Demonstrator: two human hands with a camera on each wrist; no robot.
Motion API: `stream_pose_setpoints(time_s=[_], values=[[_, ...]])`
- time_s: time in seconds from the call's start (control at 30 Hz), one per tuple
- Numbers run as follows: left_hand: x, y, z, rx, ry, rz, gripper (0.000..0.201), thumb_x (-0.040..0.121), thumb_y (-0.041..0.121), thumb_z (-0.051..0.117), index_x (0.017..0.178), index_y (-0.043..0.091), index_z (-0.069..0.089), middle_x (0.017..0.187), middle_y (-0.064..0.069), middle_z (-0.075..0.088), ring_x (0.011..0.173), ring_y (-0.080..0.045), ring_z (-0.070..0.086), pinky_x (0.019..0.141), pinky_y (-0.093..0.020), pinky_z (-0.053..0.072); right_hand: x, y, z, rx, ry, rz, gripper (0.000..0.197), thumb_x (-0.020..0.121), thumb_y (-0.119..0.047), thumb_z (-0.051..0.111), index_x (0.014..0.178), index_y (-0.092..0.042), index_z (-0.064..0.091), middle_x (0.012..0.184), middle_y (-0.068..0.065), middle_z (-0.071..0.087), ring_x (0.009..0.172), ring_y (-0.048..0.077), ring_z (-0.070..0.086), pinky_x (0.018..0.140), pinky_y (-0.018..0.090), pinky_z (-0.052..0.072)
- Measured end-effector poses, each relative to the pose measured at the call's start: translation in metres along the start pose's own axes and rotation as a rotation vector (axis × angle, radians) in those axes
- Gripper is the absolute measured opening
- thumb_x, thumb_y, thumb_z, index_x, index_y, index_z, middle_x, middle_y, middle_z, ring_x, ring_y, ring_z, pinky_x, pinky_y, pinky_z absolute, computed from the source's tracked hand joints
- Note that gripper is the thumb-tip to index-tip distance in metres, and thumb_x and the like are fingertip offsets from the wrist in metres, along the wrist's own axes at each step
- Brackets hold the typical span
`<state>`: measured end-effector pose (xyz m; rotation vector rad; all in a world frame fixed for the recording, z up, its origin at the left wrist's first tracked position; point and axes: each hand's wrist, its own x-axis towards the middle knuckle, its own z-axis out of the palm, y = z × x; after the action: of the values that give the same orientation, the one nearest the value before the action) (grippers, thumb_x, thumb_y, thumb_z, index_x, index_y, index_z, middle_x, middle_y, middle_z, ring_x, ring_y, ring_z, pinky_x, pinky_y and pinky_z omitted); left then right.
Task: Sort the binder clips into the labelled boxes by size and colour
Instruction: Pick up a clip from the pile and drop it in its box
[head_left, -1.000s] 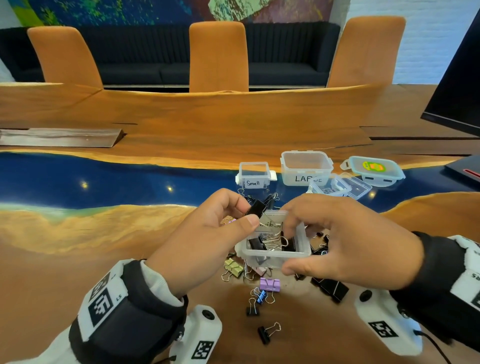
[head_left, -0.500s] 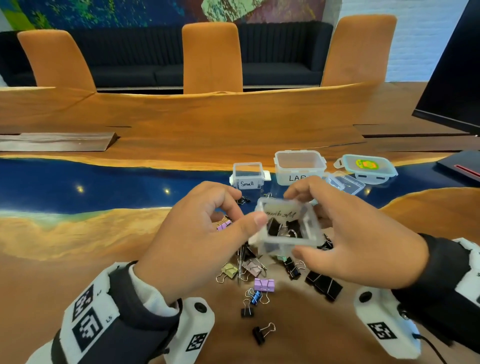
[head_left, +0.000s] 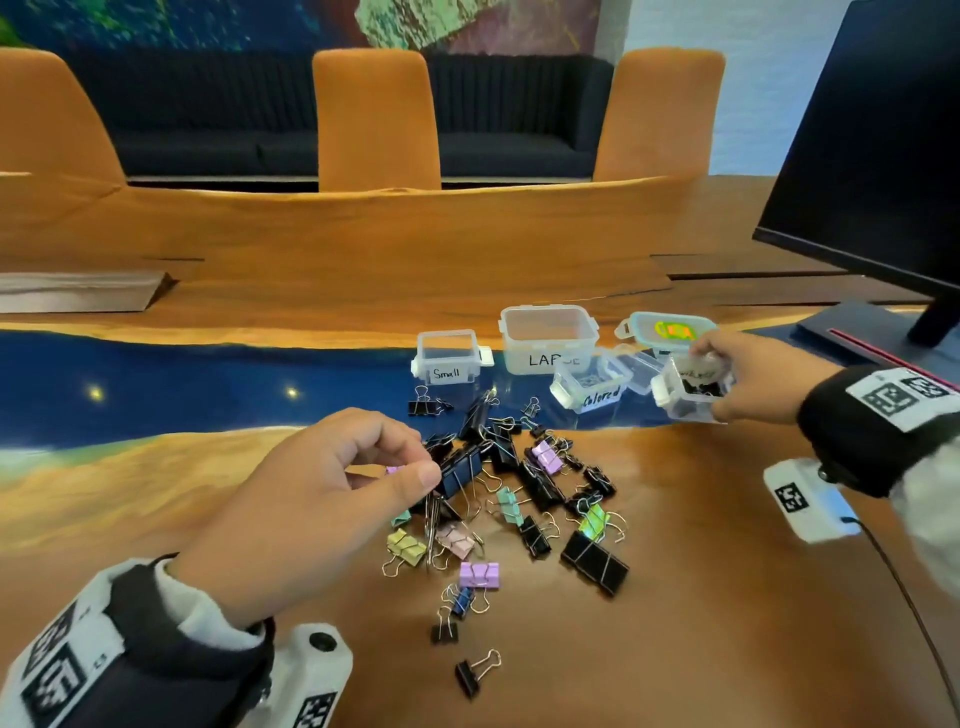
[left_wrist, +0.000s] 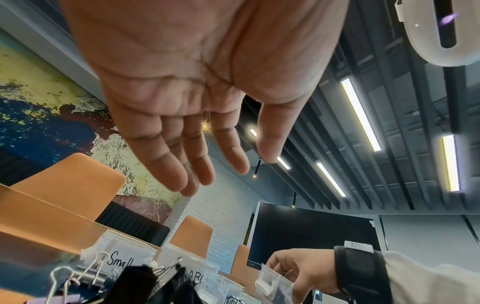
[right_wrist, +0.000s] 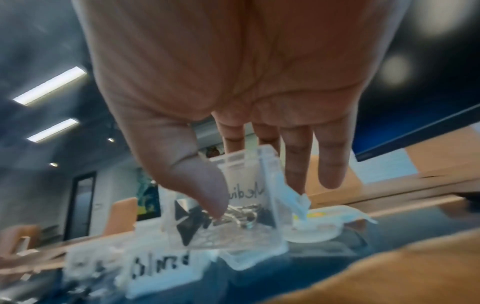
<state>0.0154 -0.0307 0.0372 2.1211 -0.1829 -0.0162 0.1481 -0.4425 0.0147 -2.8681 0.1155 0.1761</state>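
Head view: the left hand (head_left: 311, 499) hovers over the heap of binder clips (head_left: 511, 499) on a wood-and-blue-resin table (head_left: 727, 597), fingers curled toward the thumb; whether they pinch a clip cannot be told. The right hand (head_left: 753, 376) grips a clear box (head_left: 688, 389) holding black clips, beside boxes lettered "Small" (head_left: 448, 358), "LAR.." (head_left: 548, 340) and "Colored" (head_left: 592, 384). Orange chairs (head_left: 376, 119), a dark sofa and a monitor (head_left: 878, 140) stand behind.

Left wrist view: the palm (left_wrist: 197, 67) shows relaxed, spread fingers holding nothing; ceiling strip lights (left_wrist: 361, 115) appear only here.

Right wrist view: thumb (right_wrist: 200, 185) and fingers clamp the box (right_wrist: 233, 205), its label reading "Medi..", reversed through the plastic.
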Motion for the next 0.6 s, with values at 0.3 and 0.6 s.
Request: stream_pose_setpoints(time_s=[0.3,0.6], values=[[0.009,-0.022,-0.007,0.05,-0.186,-0.095,0.017,0.075,0.026,0.087,0.085,0.022,0.073,0.07,0.008,0.069,0.06,-0.008,0.057,0.06,-0.018,0.048,-0.01,-0.017,-0.004,-0.101,0.061,-0.047,0.086,0.069,-0.031,0.085,0.144,-0.03,0.044,0.141,0.01,0.045,0.121,0.028,0.051,0.098,0.041,0.046],[0.002,-0.027,0.026,0.579,-0.545,-0.078,0.023,0.08,0.047,0.078,0.098,0.038,0.066,0.084,0.012,0.07,0.078,-0.005,0.066,0.081,-0.035,0.058,-0.102,-0.118,0.005,0.398,0.095,-0.349,0.055,0.072,-0.058,0.072,0.123,-0.048,0.054,0.132,-0.016,0.049,0.123,0.007,0.047,0.102,0.038,0.043]])
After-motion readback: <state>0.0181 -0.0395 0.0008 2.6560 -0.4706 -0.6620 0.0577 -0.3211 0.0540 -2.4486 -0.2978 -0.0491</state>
